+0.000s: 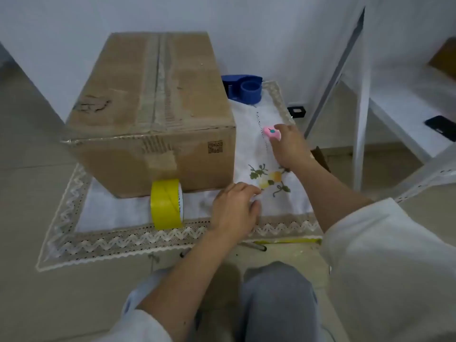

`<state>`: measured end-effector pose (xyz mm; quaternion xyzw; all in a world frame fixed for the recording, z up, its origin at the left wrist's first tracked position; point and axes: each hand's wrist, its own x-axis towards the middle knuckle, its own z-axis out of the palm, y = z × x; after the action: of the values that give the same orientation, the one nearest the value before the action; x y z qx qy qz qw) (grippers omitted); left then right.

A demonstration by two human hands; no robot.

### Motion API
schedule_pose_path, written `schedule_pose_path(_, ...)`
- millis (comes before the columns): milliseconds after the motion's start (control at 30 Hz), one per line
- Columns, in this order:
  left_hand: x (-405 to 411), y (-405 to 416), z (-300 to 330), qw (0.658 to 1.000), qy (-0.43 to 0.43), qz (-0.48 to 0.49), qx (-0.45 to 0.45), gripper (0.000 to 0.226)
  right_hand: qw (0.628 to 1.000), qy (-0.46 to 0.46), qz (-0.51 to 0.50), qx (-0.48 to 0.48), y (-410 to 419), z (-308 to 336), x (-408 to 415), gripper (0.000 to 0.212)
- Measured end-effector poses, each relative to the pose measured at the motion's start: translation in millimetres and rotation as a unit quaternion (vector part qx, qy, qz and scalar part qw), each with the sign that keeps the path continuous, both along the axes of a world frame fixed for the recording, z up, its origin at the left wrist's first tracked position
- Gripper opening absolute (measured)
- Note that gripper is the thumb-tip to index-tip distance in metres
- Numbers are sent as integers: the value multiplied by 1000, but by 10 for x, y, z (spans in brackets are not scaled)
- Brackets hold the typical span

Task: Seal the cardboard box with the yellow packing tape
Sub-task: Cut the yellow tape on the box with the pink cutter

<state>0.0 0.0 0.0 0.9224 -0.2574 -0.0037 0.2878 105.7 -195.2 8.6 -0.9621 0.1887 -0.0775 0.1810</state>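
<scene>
The right hand (287,146) reached forward over the white lace-edged embroidered cloth (123,213), its fingers curled around a small pink plastic cutter (272,133), apparently pinched between thumb and forefinger, though the grip was partly hidden. The left hand (234,209) hovered low over the cloth with fingers loosely bent, holding nothing. The yellow roll of packing tape (166,204) stood on edge against the front of the closed brown cardboard box (153,107), left of that hand.

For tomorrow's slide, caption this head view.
Right hand holds a pink cutter; yellow tape roll stands untouched before the cardboard box.
</scene>
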Motion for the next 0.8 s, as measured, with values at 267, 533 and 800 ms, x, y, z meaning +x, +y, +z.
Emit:
schedule_pose_path(267, 85, -29, -43, 998, -45, 9, -49, 24, 999, 13, -12, -32, -4, -96, 344, 32)
schedule_pose_path(533, -4, 71, 78, 989, -83, 52, -110, 18, 987, -100, 9, 122, 175, -90, 157, 26)
schedule_pose_path(800, -116, 411, 328, 971, -114, 101, -184, 18, 898, -134, 37, 418, 644, 104, -641, 15)
